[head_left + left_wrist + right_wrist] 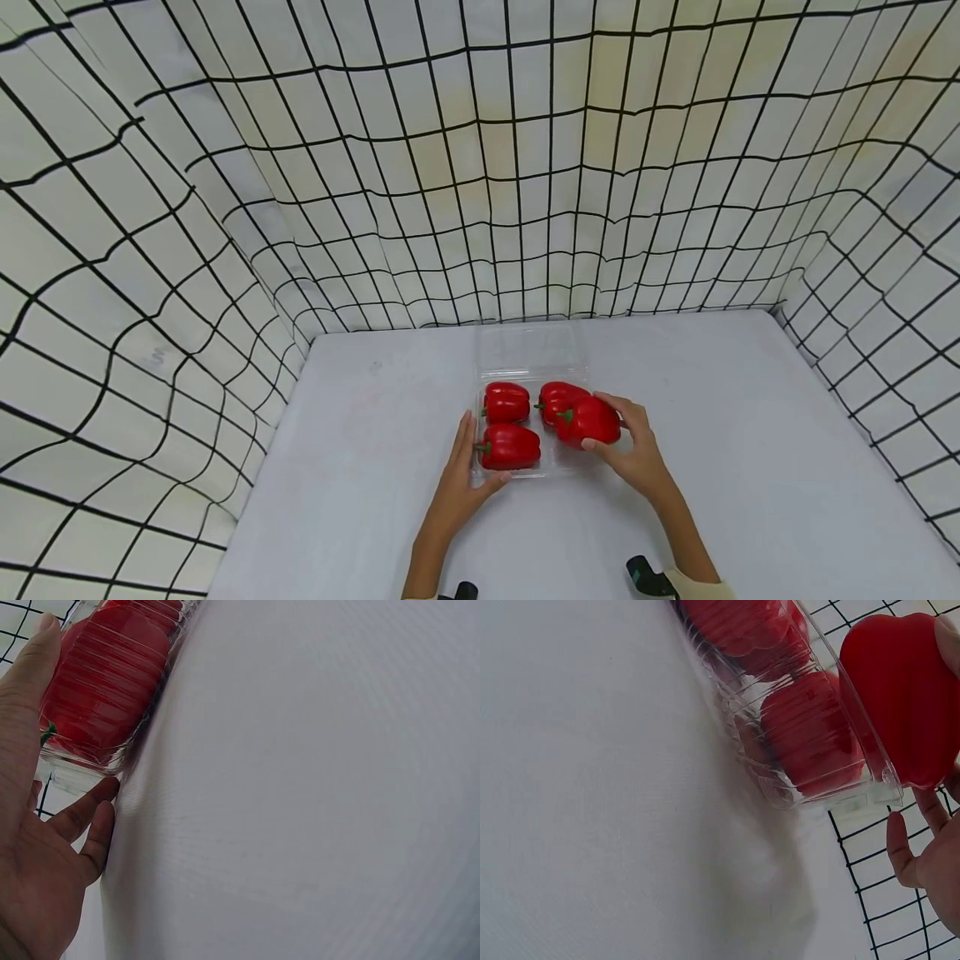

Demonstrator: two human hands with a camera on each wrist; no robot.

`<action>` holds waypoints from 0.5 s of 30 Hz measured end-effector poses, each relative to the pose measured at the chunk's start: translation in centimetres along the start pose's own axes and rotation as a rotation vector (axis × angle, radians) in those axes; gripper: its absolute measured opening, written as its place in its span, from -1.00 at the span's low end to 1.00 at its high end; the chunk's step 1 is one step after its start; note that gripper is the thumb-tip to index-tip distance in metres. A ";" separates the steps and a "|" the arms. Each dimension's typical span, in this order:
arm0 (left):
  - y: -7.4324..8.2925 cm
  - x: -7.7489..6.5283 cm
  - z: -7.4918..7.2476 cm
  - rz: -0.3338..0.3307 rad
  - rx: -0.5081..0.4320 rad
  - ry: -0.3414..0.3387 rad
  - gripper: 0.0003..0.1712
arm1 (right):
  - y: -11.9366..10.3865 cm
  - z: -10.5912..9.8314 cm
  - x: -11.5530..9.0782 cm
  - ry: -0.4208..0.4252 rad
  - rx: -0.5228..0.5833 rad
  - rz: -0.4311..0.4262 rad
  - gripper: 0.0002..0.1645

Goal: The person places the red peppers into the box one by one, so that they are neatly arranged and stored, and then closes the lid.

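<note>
A clear plastic clamshell box (553, 460) lies with its lid (531, 348) folded open toward the back. In its left half are two red bell peppers, a rear one (507, 402) and a front one (513, 447); another pepper (557, 398) sits at the back right. My right hand (639, 457) grips a fourth pepper (904, 697) between thumb and fingers, above the box's front right part. In the right wrist view it is higher than the box rim. My left hand (454, 492) rests at the front left corner, fingers extended along the side and thumb near the front edge.
A white table (360, 467) lies under the box. White walls with a black grid (525, 167) rise behind it and on both sides. Dark wrist devices (649, 577) sit on both forearms.
</note>
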State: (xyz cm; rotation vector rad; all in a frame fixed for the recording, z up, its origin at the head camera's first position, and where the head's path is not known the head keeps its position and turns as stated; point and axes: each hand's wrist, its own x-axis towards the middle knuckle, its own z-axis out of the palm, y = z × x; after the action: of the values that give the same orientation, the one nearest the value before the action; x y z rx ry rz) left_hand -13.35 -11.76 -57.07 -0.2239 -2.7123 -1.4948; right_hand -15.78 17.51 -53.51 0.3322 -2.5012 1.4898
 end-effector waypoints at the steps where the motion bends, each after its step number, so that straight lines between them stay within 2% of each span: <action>1: 0.0 0.0 0.0 0.001 -0.002 0.000 0.20 | 0.0 0.1 -0.1 -0.007 -0.012 -0.013 -0.08; 6: 0.0 -0.1 0.1 0.005 0.001 0.001 0.20 | -0.1 0.7 -0.5 -0.025 -0.032 -0.070 -0.06; 15: 0.0 -0.1 0.1 0.010 -0.006 -0.006 0.20 | -0.1 1.3 -0.9 -0.034 -0.035 -0.084 -0.11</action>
State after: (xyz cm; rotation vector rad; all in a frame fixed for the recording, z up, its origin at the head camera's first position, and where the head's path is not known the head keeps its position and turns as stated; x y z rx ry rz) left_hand -13.28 -11.73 -57.16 -0.2417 -2.7076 -1.5022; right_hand -14.95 16.38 -54.31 0.4552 -2.5030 1.4183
